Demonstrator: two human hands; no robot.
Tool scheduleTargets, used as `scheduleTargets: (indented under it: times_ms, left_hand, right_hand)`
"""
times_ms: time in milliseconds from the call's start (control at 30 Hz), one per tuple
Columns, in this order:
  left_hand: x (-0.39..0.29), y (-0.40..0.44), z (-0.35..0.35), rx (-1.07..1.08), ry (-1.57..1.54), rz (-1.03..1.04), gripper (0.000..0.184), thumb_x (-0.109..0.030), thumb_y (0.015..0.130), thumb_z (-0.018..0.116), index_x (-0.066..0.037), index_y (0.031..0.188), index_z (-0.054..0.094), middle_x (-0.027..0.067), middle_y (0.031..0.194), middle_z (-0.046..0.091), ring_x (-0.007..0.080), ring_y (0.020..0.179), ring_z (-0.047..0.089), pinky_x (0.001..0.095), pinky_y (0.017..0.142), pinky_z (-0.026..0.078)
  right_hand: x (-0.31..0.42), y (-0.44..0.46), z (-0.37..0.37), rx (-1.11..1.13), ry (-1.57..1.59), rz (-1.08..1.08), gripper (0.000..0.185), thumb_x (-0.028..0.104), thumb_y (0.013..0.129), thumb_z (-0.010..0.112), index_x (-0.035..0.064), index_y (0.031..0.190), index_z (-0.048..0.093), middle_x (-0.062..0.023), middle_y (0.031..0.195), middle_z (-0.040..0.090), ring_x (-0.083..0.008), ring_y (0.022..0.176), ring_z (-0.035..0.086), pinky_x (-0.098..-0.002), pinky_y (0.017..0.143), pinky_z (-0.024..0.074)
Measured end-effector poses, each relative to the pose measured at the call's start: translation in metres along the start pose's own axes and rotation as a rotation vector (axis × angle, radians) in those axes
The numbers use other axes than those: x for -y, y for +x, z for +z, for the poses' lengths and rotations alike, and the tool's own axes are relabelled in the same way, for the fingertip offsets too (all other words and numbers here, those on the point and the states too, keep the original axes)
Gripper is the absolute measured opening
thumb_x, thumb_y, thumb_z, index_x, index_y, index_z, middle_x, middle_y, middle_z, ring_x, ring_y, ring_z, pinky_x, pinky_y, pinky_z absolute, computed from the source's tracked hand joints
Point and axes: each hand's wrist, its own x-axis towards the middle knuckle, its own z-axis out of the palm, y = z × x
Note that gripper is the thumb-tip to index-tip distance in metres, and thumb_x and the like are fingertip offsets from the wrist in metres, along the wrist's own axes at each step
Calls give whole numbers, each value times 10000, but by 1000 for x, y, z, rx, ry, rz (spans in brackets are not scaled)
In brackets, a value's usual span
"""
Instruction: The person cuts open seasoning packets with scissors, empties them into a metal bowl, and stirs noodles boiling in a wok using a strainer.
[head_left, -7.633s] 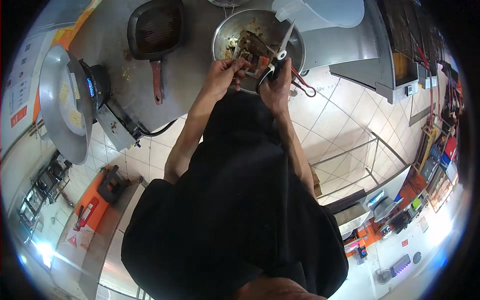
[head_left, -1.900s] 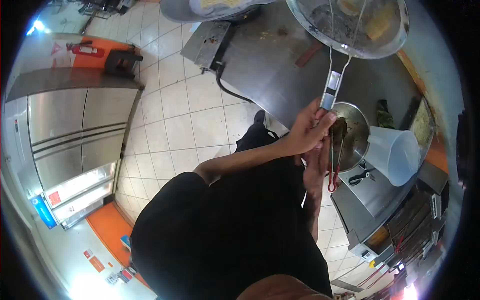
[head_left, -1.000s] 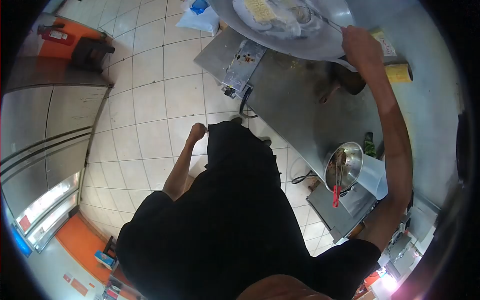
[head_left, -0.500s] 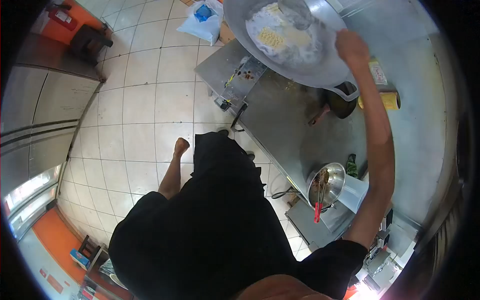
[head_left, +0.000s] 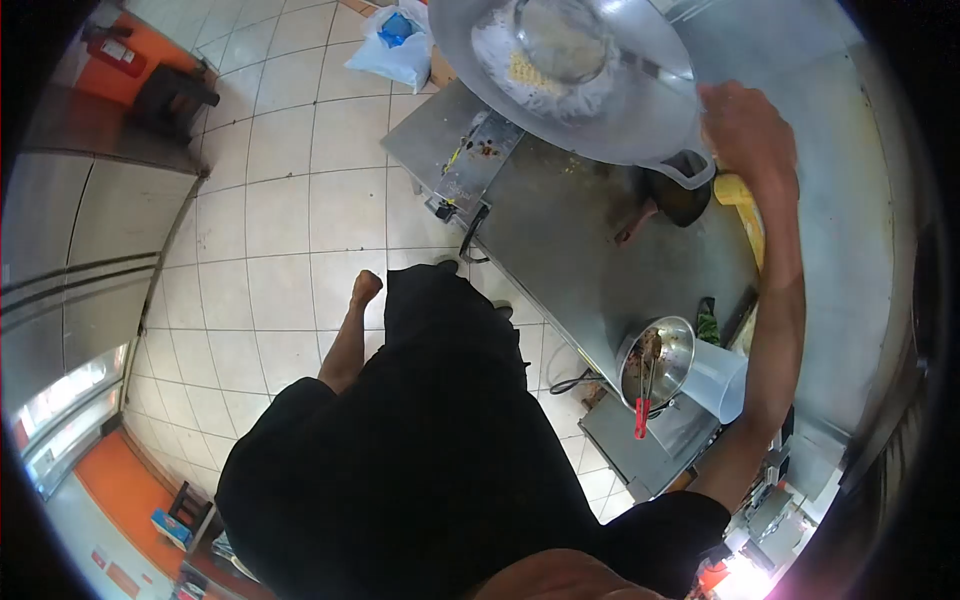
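My right hand [head_left: 745,130] is closed round the handle of a round strainer [head_left: 562,42], just beyond the right side of a big metal wok [head_left: 650,110]. The strainer's head is inside the wok, over pale, frothy liquid [head_left: 490,50]. A block of yellow noodles [head_left: 527,72] shows beside it, partly covered by the strainer. Away from the counter, my left hand [head_left: 368,286] hangs over the tiled floor, curled into a fist with nothing visible in it.
On the steel counter [head_left: 580,240] stands a metal bowl [head_left: 683,350] with red-handled tongs [head_left: 641,415] in it, beside a translucent plastic container [head_left: 720,380]. A dark pan [head_left: 685,200] sits below the wok's handle. A white bag [head_left: 395,60] lies on the floor.
My right hand has moved right and slightly down. The strainer has shifted left and now covers more of the noodles and liquid. My left hand stays about where it was.
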Motion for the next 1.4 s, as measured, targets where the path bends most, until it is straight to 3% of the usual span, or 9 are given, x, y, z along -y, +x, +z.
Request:
scheduleTargets:
  times_ms: [133, 167, 267, 467, 567, 867, 1100, 1333, 1400]
  left_hand:
    - [34, 16, 21, 146, 388, 340, 188, -68, 662, 587, -49, 518, 467, 136, 568, 535, 310, 536, 549, 397, 539, 479]
    - [31, 16, 13, 186, 71, 261, 296, -55, 736, 572, -100, 471, 450, 11, 443, 412, 127, 374, 446, 322, 300, 280]
    - [-30, 15, -14, 370, 188, -178, 175, -116, 693, 581, -54, 532, 547, 112, 553, 566, 261, 521, 576, 393, 517, 460]
    - [6, 34, 9, 163, 666, 559, 194, -126, 713, 640, -45, 542, 596, 143, 565, 583, 254, 536, 601, 391, 516, 464]
    - [-35, 22, -18, 358, 167, -130, 291, -179, 715, 675, 29, 552, 556, 180, 569, 584, 270, 499, 570, 410, 529, 482]
    - [20, 15, -6, 149, 290, 460, 177, -77, 709, 614, -94, 537, 576, 20, 477, 516, 142, 331, 455, 303, 332, 366]
    - [-22, 7, -18, 480, 170, -274, 221, -84, 786, 596, -43, 568, 602, 64, 497, 530, 151, 385, 535, 319, 355, 463]
    - [-21, 14, -21, 356, 247, 74, 209, -124, 704, 593, -38, 516, 571, 126, 515, 572, 231, 475, 594, 371, 511, 505]
    - [-32, 15, -21, 315, 11, -325, 245, -109, 725, 601, -23, 502, 547, 123, 488, 539, 208, 453, 583, 378, 472, 497]
  right_hand:
    - [13, -5, 72, -83, -24, -166, 338, 285, 962, 412, 47, 952, 652, -160, 918, 667, -396, 882, 631, -498, 781, 505]
    - [18, -7, 73, -64, -25, -129, 329, 277, 962, 413, 49, 954, 649, -157, 918, 666, -393, 880, 632, -496, 783, 506]
    - [4, 5, 61, -38, 27, -38, 289, 214, 927, 432, 98, 1061, 660, -142, 1044, 665, -360, 990, 635, -464, 851, 498]
    - [-38, 38, 42, -147, 69, 123, 365, 335, 966, 415, 48, 1012, 636, -217, 991, 654, -402, 967, 621, -503, 828, 495]
    - [-33, 62, 86, 58, -74, 127, 373, 346, 968, 412, 49, 1068, 613, -227, 1069, 638, -400, 1037, 598, -502, 868, 475]
    - [-19, 60, 49, -24, 51, 119, 320, 288, 954, 441, 62, 1063, 640, -201, 1076, 650, -374, 996, 633, -482, 840, 502]
    - [36, 39, 93, -29, 19, -40, 288, 237, 936, 429, 70, 1007, 653, -182, 1058, 650, -373, 980, 628, -481, 816, 505]
    - [-28, 29, 45, 2, -4, -11, 296, 263, 956, 418, 75, 1005, 641, -194, 1019, 637, -382, 952, 617, -505, 787, 493]
    - [-24, 9, 48, 7, -27, 1, 311, 280, 964, 413, 70, 1012, 636, -196, 1003, 640, -392, 954, 611, -508, 785, 490]
